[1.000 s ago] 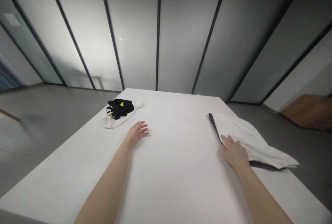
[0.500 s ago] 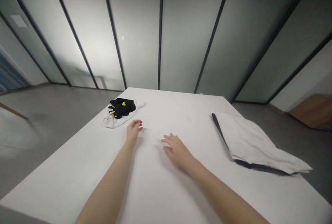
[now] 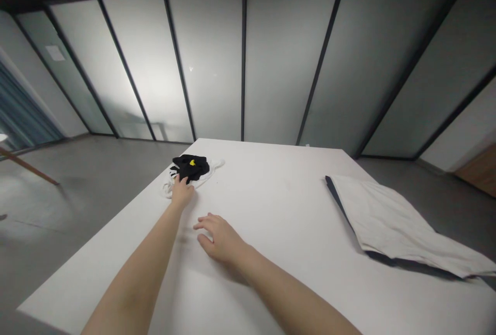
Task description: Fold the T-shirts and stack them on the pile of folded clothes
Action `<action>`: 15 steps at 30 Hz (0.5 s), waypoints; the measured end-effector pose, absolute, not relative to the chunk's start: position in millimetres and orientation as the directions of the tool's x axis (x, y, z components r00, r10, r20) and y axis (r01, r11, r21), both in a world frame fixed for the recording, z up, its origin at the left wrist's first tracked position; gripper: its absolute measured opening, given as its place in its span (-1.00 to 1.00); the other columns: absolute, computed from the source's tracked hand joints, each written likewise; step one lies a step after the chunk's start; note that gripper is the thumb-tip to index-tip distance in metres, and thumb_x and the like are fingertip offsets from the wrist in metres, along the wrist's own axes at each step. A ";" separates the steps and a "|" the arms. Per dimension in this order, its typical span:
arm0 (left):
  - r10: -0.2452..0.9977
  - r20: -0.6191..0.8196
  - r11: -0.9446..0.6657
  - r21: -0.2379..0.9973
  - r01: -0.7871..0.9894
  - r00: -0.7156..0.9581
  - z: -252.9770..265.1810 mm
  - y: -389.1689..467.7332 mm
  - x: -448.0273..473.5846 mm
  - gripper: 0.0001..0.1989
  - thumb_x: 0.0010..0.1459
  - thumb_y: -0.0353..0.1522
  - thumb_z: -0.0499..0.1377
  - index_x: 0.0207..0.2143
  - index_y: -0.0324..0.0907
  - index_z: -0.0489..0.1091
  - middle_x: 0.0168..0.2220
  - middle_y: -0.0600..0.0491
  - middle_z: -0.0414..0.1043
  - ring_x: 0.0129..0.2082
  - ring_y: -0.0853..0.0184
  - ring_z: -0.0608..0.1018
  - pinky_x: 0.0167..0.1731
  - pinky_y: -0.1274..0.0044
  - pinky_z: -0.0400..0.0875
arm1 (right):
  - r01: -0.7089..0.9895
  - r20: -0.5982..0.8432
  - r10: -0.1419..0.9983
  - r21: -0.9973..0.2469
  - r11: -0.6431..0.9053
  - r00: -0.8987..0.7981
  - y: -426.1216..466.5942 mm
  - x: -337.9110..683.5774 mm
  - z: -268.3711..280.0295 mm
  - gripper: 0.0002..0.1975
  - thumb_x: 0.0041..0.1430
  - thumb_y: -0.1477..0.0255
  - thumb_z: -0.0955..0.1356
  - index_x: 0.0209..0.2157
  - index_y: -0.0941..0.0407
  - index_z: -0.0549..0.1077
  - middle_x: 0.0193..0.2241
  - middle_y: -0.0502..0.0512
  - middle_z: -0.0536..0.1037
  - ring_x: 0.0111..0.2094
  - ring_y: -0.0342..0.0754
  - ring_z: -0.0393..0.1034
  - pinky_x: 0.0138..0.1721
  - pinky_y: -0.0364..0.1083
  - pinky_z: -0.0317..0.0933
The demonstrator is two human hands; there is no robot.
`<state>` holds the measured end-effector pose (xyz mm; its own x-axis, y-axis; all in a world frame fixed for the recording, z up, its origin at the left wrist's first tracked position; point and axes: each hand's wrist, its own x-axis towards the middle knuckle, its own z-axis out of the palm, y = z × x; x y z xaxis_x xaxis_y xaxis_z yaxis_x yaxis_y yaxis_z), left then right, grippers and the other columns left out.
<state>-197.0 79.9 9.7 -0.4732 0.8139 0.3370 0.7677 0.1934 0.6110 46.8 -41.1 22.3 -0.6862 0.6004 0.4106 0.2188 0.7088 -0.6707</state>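
My left hand (image 3: 182,191) is at the near edge of a small cloth pile on the left of the table, fingers apart and reaching onto it. The pile has a bunched black cloth (image 3: 197,167) with yellow and white marks on top. Under and around it lies a white cloth (image 3: 216,164) with thin, cord-like parts. Whether my fingertips press on the fabric I cannot tell. My right hand (image 3: 220,238) hovers over the tabletop, nearer to me, with fingers apart and nothing in it.
A folded white cloth with a dark underside (image 3: 395,221) lies on the right of the white table (image 3: 287,195). Behind the table stands a frosted glass partition (image 3: 279,66) with dark frames. At the far left a wooden leg (image 3: 34,168) stands on the grey floor.
My left hand has moved left and forward onto the cloth pile. My right hand has shifted left, and the view has tilted up and turned a little.
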 end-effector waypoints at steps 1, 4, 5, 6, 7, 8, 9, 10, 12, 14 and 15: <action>0.822 0.334 0.189 0.604 0.775 -0.461 13.8 81.2 -200.4 -0.47 0.09 -0.44 0.16 0.14 -0.32 0.49 0.34 -0.35 0.30 0.40 -0.17 0.28 0.37 0.09 0.14 | 0.227 0.399 0.625 -0.692 0.685 -0.671 -38.7 49.7 20.1 -0.66 0.31 0.46 0.37 0.09 0.06 0.58 0.14 0.20 0.60 0.23 0.09 0.42 0.38 0.14 0.10; 0.834 0.356 0.145 0.597 0.789 -0.423 20.9 80.8 -196.4 -0.48 0.10 -0.43 0.13 0.13 -0.27 0.51 0.23 -0.26 0.46 0.33 -0.11 0.39 0.35 0.11 0.19 | 0.267 0.351 0.724 -0.763 0.589 -0.594 -25.7 58.4 8.2 -0.66 0.29 0.48 0.36 0.06 0.07 0.58 0.12 0.21 0.60 0.19 0.09 0.45 0.31 0.12 0.22; 0.838 0.364 0.129 0.591 0.796 -0.406 21.7 78.8 -189.6 -0.51 0.12 -0.43 0.12 0.11 -0.26 0.52 0.22 -0.24 0.48 0.32 -0.08 0.41 0.35 0.13 0.20 | 0.280 0.336 0.761 -0.786 0.551 -0.555 -19.7 61.1 2.7 -0.65 0.28 0.49 0.36 0.07 0.06 0.57 0.11 0.21 0.60 0.17 0.08 0.46 0.28 0.11 0.26; 0.842 0.378 0.105 0.585 0.804 -0.385 22.3 75.6 -180.0 -0.53 0.14 -0.43 0.12 0.09 -0.25 0.54 0.20 -0.23 0.50 0.30 -0.05 0.43 0.35 0.15 0.20 | 0.292 0.324 0.796 -0.806 0.515 -0.512 -13.3 63.8 -3.3 -0.63 0.26 0.50 0.35 0.09 0.06 0.56 0.12 0.21 0.59 0.16 0.08 0.47 0.26 0.10 0.28; 0.845 0.400 0.065 0.581 0.811 -0.354 22.9 70.9 -167.9 -0.57 0.15 -0.42 0.11 0.05 -0.23 0.56 0.18 -0.21 0.52 0.27 -0.02 0.45 0.33 0.17 0.22 | 0.301 0.317 0.828 -0.822 0.484 -0.463 -6.5 66.5 -9.5 -0.58 0.24 0.52 0.35 0.13 0.06 0.53 0.14 0.21 0.58 0.17 0.08 0.46 0.27 0.11 0.28; 0.849 0.426 0.012 0.578 0.816 -0.313 24.0 64.5 -153.7 -0.61 0.17 -0.41 0.12 0.02 -0.20 0.58 0.15 -0.18 0.55 0.22 0.01 0.49 0.31 0.19 0.26 | 0.309 0.318 0.855 -0.834 0.458 -0.411 0.4 69.4 -15.6 -0.50 0.22 0.53 0.35 0.19 0.07 0.48 0.18 0.23 0.54 0.21 0.09 0.43 0.30 0.14 0.25; 0.840 0.479 -0.082 0.578 0.812 -0.256 26.0 56.3 -137.9 -0.65 0.19 -0.40 0.12 -0.03 -0.19 0.59 0.09 -0.16 0.58 0.17 0.02 0.52 0.27 0.19 0.30 | 0.313 0.325 0.876 -0.842 0.440 -0.358 7.2 72.3 -21.3 -0.41 0.19 0.53 0.35 0.27 0.07 0.41 0.23 0.25 0.49 0.26 0.12 0.38 0.33 0.17 0.21; 0.822 0.537 -0.194 0.580 0.791 -0.191 29.0 46.1 -121.0 -0.69 0.20 -0.38 0.13 -0.07 -0.16 0.60 0.02 -0.13 0.61 0.11 0.04 0.55 0.22 0.20 0.36 | 0.313 0.336 0.890 -0.848 0.428 -0.309 13.6 75.4 -26.3 -0.30 0.16 0.53 0.37 0.35 0.08 0.31 0.30 0.28 0.43 0.31 0.14 0.32 0.36 0.20 0.16; 0.795 0.599 -0.381 0.610 0.695 -0.090 37.8 20.8 -86.7 -0.76 0.24 -0.35 0.16 -0.13 -0.12 0.61 -0.10 -0.08 0.64 -0.02 0.12 0.60 0.09 0.27 0.45 | 0.291 0.372 0.899 -0.855 0.429 -0.231 25.1 82.3 -33.7 -0.10 0.10 0.48 0.44 0.45 0.05 0.12 0.39 0.30 0.29 0.39 0.19 0.21 0.39 0.25 0.10; 0.804 0.595 -0.494 0.657 0.570 0.011 48.0 -8.1 -56.6 -0.79 0.27 -0.36 0.17 -0.16 -0.10 0.61 -0.13 -0.04 0.64 -0.08 0.18 0.62 0.03 0.33 0.49 | 0.245 0.426 0.882 -0.850 0.467 -0.202 33.6 90.1 -36.7 -0.02 0.06 0.40 0.50 0.47 0.01 0.08 0.40 0.30 0.27 0.38 0.22 0.20 0.38 0.28 0.11; 0.806 0.589 -0.530 0.671 0.519 0.062 52.2 -22.2 -44.8 -0.81 0.28 -0.36 0.18 -0.17 -0.09 0.61 -0.13 -0.04 0.63 -0.09 0.20 0.63 0.03 0.35 0.49 | 0.222 0.455 0.866 -0.840 0.495 -0.208 36.4 94.5 -36.7 -0.06 0.07 0.38 0.51 0.45 0.01 0.14 0.38 0.29 0.31 0.36 0.22 0.23 0.37 0.28 0.13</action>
<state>-44.8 -22.2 52.2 0.0616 0.8059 0.5889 0.5186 -0.5299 0.6710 94.5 36.4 -36.7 -0.2083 0.8657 0.4551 0.2220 0.4950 -0.8400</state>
